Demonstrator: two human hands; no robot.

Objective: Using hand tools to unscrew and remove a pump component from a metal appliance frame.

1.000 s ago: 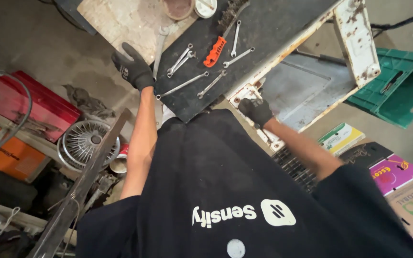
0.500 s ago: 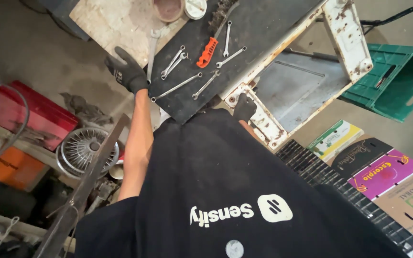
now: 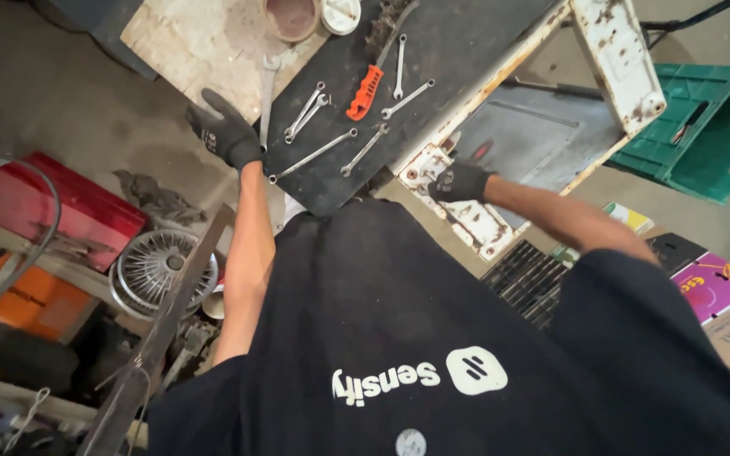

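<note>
And there we were, both gloved hands on the table (image 3: pixel 466 42), a dark, grimy top that ran from the upper middle of the frame down to its centre. Our left hand (image 3: pixel 226 131) sat at the top's left edge, heel against it as far as we could judge, fingers (image 3: pixel 204 105) spread wide and pointing off toward the upper left. Our right hand (image 3: pixel 458 181) was over at the lower corner, fingers curled tight around the white metal frame (image 3: pixel 618 59), rusty and chipped, that bordered the top on the right.

On the top lay loose tools: a pair of spanners (image 3: pixel 306 110) close to the left hand, a long spanner (image 3: pixel 313 155) just below them, more beside it, and an orange-handled tool (image 3: pixel 363 93) in the middle. A pinkish tub (image 3: pixel 291 17) and a white lid (image 3: pixel 341 13) stood at the upper edge, by a pale board (image 3: pixel 187 42).

Our read: we were taking hold of the table from both sides, the right grip firm, the left one not closed. Any move from there called for the left fingers to clamp on the edge and for a level top, or those spanners would slide.

Further out, a green crate (image 3: pixel 703 135) sat at the right, a red box (image 3: pixel 52 207) and a wire wheel (image 3: pixel 162 266) at the lower left.
</note>
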